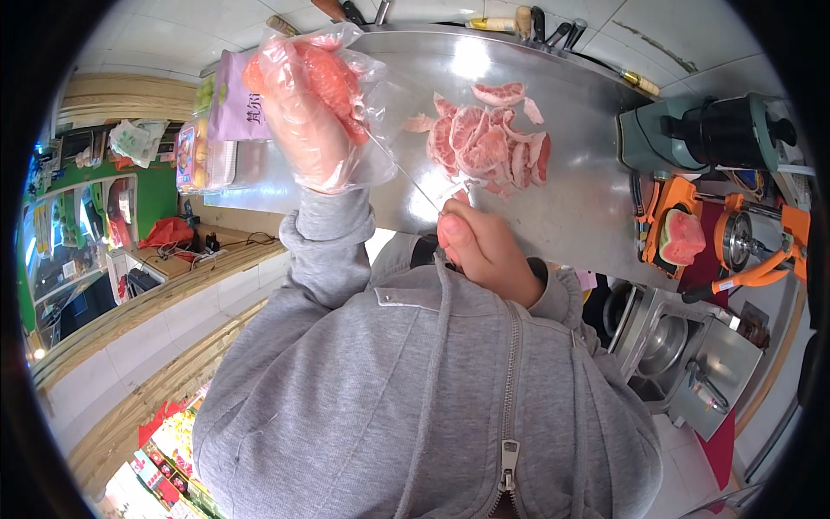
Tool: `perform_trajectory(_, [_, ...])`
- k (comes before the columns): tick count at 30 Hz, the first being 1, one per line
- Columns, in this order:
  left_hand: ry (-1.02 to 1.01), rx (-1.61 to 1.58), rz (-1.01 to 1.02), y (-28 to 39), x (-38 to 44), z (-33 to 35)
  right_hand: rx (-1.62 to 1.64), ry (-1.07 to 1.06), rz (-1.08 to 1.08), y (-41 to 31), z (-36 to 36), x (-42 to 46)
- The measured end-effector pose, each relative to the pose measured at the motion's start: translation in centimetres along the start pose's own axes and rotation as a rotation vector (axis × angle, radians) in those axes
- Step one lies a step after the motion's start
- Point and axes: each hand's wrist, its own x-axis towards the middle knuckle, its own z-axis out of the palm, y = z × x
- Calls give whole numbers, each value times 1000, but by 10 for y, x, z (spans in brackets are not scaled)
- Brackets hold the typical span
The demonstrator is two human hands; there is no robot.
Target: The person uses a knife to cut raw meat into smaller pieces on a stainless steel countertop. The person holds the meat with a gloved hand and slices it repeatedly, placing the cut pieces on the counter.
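Observation:
In a clear plastic glove, my left hand [308, 130] holds peeled red grapefruit flesh [331, 81] above the left part of the steel worktop [570, 214]. My bare right hand [483, 243] is closed around the handle end of a thin knife [405, 170]; the handle itself is hidden by the fingers. The far end of the blade meets the lower edge of the flesh. Between and beyond the hands, a heap of grapefruit peel and membrane pieces [483, 146] lies on the steel, with one separate piece [498, 94] behind it.
Several knives [538, 24] stand along the worktop's back edge. Packed fruit [201, 146] and a purple bag [237, 97] are at left. At right are a green and black appliance [700, 133], an orange hand press [733, 240], a watermelon piece [682, 237] and a steel sink [661, 347].

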Motion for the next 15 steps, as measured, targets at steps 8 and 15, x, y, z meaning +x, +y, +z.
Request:
perform_trajectory(8, [53,-157,-161,-17,4,-5,-456,356,-133,0,2,5])
perform_trajectory(15, [85,-286,-352,-35,5,-7,-629,528,-329,5,-9,18])
